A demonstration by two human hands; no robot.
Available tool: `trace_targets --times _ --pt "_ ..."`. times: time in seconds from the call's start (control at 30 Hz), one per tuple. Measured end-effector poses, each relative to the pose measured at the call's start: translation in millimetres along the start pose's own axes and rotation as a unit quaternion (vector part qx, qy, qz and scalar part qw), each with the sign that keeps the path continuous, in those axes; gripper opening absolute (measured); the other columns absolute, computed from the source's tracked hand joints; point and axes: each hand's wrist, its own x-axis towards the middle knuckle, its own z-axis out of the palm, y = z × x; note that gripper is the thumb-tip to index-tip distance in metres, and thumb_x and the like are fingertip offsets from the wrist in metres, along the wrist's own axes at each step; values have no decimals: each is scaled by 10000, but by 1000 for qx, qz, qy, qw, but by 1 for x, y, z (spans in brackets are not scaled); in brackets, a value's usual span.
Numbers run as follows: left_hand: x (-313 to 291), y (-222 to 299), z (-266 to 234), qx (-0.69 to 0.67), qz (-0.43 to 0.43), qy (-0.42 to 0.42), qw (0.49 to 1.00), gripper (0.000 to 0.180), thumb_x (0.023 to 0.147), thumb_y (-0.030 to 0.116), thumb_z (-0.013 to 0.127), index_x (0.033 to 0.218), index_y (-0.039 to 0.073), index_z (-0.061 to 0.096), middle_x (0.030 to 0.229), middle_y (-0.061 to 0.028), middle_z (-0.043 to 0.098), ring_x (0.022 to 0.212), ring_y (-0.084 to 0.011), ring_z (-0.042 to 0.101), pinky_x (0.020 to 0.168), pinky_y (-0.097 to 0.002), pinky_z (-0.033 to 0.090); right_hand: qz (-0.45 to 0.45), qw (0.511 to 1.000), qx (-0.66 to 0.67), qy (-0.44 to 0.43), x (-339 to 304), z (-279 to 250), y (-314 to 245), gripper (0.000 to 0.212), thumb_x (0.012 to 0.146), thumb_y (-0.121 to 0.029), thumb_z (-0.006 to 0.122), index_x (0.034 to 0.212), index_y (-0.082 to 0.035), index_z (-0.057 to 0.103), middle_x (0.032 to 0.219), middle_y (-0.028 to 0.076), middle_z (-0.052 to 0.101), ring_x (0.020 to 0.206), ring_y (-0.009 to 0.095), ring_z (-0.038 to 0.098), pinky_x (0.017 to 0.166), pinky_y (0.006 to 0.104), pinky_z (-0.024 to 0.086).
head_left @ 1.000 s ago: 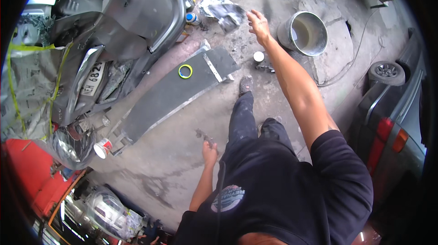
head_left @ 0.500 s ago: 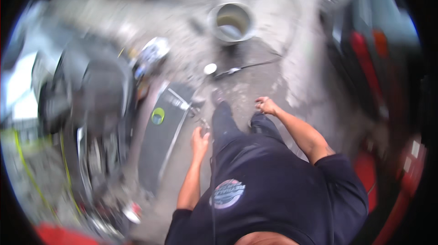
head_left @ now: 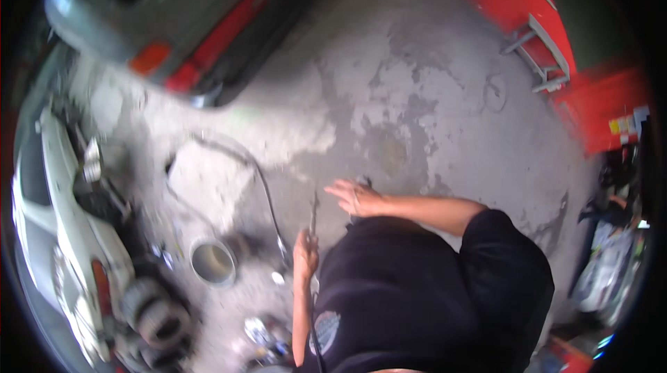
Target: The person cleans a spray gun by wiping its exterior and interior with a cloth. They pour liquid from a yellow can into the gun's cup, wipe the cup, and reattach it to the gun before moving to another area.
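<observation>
My left hand (head_left: pixel 306 255) is closed around a slim, greyish metal tool (head_left: pixel 314 210) that points away from me. Blur hides the tool's exact kind. Just right of its far end is my right hand (head_left: pixel 356 198), fingers stretched out and apart, with nothing visible in them. Both hands are in front of my dark shirt, above the concrete floor. A dark hose or cable (head_left: pixel 265 189) with a light metal end lies on the floor ahead and left of my left hand.
A round metal drum (head_left: pixel 212 262) and several tyres (head_left: pixel 163 323) stand at left, beside a white car (head_left: pixel 73 234). A grey vehicle's rear (head_left: pixel 194 32) juts in at far left. Red equipment with a grey metal frame (head_left: pixel 545 53) is at far right. Damp patches mark the floor.
My view has swung right, so the drum now appears lower left. My right hand has come closer to the left, its curled fingers now stretched out. The left hand still grips something.
</observation>
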Motion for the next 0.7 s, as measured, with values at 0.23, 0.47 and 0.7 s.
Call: trace_targets --times 0.23,0.47,0.7 --pt "165 145 42 -112 79 -141 981 432 1045 268 569 1359 -26 528 858 -128 658 723 -191 667 675 -337 535 58 993 -55 90 21 -129 114 624 865 -152 696 1451 -69 498 1450 232 437 1366 413 412 1148 477 367" --pt "359 273 63 -93 106 -302 943 445 1034 304 613 1319 -35 567 870 -91 677 747 -158 663 704 -306 533 114 967 -76 217 78 -246 229 621 857 -156 715 1432 -64 500 1445 238 445 1339 426 431 1104 477 390" --pt "576 436 103 -96 136 -432 886 301 1059 253 550 1212 8 633 921 -39 656 788 -120 625 709 -272 528 222 943 136 206 130 -382 378 365 869 -150 689 1211 -26 661 948 182 707 893 311 694 826 400 543"
